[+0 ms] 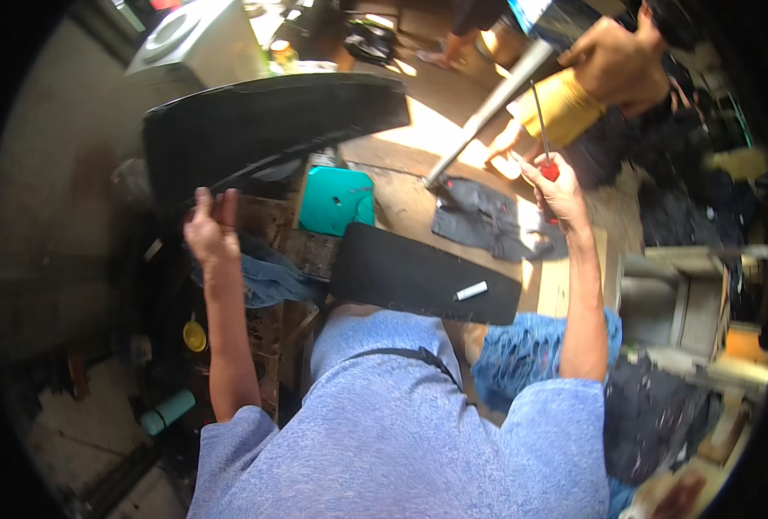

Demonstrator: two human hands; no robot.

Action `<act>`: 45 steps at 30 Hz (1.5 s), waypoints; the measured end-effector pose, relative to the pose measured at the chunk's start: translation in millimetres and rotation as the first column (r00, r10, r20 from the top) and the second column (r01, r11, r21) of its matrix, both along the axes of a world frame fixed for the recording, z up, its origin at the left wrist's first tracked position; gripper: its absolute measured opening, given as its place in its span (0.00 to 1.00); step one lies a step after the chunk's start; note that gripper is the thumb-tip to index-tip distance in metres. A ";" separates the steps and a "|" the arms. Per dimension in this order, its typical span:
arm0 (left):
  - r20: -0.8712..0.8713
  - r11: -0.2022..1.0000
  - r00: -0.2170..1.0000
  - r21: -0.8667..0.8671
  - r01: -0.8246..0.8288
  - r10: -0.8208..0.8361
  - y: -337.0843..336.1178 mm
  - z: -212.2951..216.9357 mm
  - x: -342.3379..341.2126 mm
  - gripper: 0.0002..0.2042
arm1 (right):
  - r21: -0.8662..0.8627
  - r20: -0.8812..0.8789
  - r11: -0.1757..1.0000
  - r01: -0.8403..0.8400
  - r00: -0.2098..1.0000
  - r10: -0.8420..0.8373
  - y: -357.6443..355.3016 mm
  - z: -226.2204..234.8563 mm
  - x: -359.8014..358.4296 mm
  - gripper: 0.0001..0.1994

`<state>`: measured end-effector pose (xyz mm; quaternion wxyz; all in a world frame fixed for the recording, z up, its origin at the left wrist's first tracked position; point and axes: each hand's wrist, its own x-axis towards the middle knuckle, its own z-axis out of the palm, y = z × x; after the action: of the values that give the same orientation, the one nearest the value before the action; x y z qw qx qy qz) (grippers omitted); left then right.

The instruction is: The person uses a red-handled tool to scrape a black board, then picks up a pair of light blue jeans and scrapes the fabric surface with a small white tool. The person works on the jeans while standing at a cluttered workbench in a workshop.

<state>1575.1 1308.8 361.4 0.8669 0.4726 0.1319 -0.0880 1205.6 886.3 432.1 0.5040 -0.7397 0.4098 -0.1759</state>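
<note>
A large black curved panel (272, 121) is raised in front of me on the left. My left hand (213, 229) is closed on its lower left edge, fingertips at the rim. My right hand (560, 192) grips the red handle of a screwdriver-like tool (542, 130), its long thin shaft pointing up and away from the panel. Across my lap lies a flat black board (419, 266) with rounded corners. A small white cylinder (470, 291), like a marker or lighter, rests on the board.
A teal plastic stool (336, 201) stands beyond the board. Dark trousers (488, 216) lie on the floor, near a slanting metal post (488, 112). Another person (613, 69) sits at the upper right. Torn denim (522, 355) and a wooden cabinet (674, 294) are to my right.
</note>
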 end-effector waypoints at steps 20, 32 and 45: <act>-0.245 0.993 0.968 0.084 0.078 -0.055 14.2 -69.5 62.5 0.41 | -0.139 -0.880 0.985 0.098 0.444 -0.169 150.4 -73.2 -287.2 0.25; 0.170 0.101 -0.299 0.968 0.231 -0.939 -192.6 -107.4 -343.9 0.25 | -0.124 -0.823 0.992 0.009 0.557 -0.108 126.2 -75.6 -288.8 0.18; 0.133 0.071 -0.168 0.941 0.331 -0.977 -199.1 -157.4 -368.1 0.11 | 0.078 -0.827 0.993 -0.084 0.551 0.111 72.3 -81.3 -293.6 0.21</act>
<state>1207.0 1109.7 204.1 0.3308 0.6716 -0.5958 -0.2910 912.0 958.6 350.8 0.2714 -0.7493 0.5596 0.2273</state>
